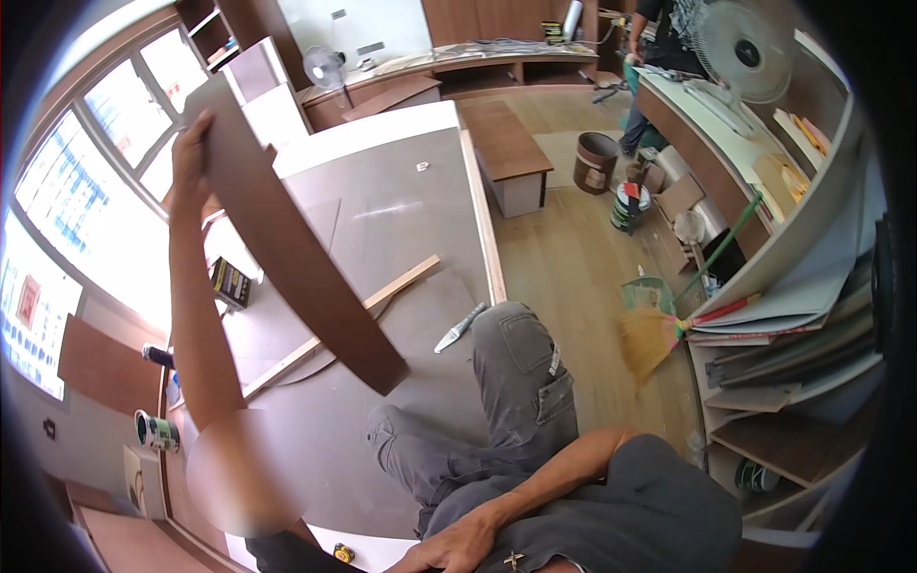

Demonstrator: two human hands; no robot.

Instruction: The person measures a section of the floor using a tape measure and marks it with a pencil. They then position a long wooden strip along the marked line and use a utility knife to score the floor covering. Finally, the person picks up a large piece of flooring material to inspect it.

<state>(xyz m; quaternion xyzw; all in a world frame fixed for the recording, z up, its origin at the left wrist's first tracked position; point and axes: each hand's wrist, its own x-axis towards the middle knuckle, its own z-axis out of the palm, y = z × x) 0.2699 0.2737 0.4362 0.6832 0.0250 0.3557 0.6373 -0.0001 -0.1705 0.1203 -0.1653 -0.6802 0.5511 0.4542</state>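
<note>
My left hand is raised at the upper left, closed around the upper end of a long, narrow brown board. A fingertip shows past the board's far edge. The board slants down to the right, its lower end hanging over the large grey-brown panel I sit on. My right hand lies low by my waist, against my dark shirt; its fingers run toward the lower edge and are not clear. A wood strip lies partly behind the board. Beside my knee is a putty knife or brush with a pale handle.
A yellow tape measure and an open can are near my left side. At right are a broom, buckets and shelves with sheets. Another person stands beyond, by a fan. Windows line the left.
</note>
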